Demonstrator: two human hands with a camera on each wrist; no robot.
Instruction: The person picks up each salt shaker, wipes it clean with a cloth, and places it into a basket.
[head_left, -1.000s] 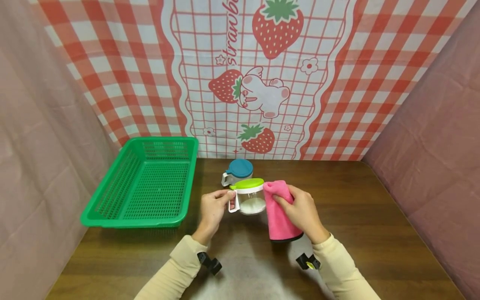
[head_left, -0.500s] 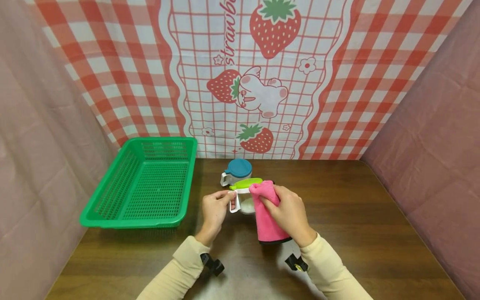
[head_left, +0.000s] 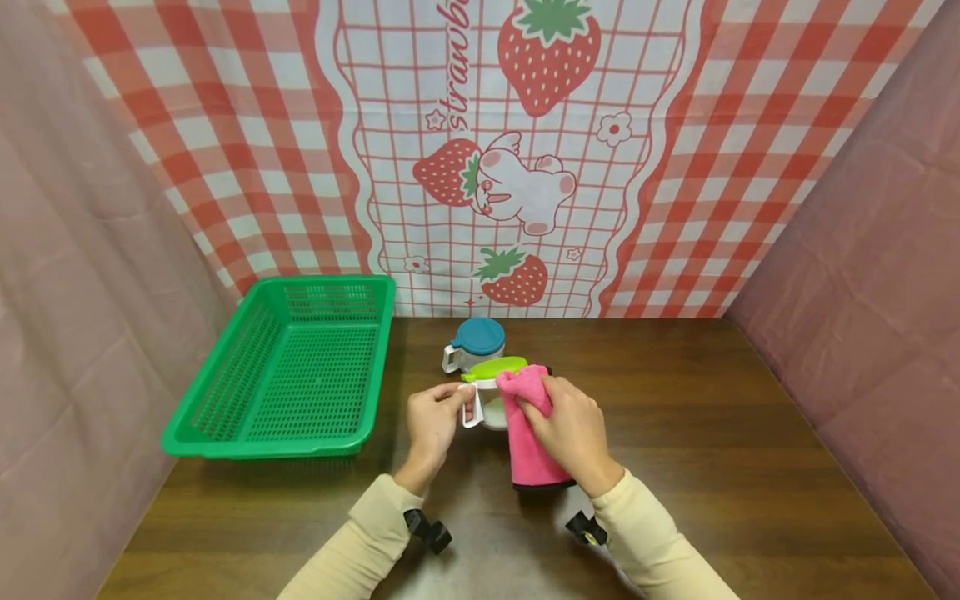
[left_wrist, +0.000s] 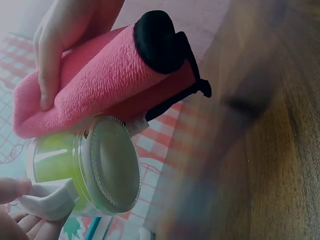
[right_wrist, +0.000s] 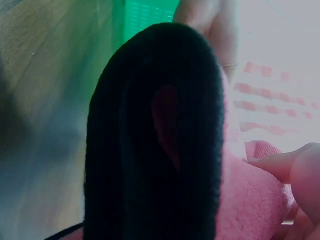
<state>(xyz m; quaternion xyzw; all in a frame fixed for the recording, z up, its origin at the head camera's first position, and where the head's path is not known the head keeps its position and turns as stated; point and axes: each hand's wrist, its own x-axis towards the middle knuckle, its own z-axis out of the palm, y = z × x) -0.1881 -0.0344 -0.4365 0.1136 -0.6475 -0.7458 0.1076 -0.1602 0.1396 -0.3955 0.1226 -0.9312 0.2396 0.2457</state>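
Note:
My left hand (head_left: 432, 425) grips the white handle (left_wrist: 50, 200) of a clear seasoning jar (head_left: 492, 412) with a green lid (head_left: 497, 368). The jar is held above the table, and some pale contents show at its bottom. In my right hand (head_left: 573, 429) is a folded pink cloth (head_left: 534, 446) with black edging, pinched between thumb and fingers. The cloth lies against the jar's right side and covers part of it. In the left wrist view, the jar's round base (left_wrist: 116, 167) faces the camera, just under the cloth (left_wrist: 95, 85).
Behind the held jar stands a second jar with a blue lid (head_left: 480, 336) and a white handle. A green plastic basket (head_left: 378, 375) sits at the left of the wooden table (head_left: 690, 433). A checked strawberry-print cloth (head_left: 525, 192) hangs at the back.
My right hand has moved left with the pink cloth, which now covers the right part of the jar. My left hand keeps hold of the handle, almost in place.

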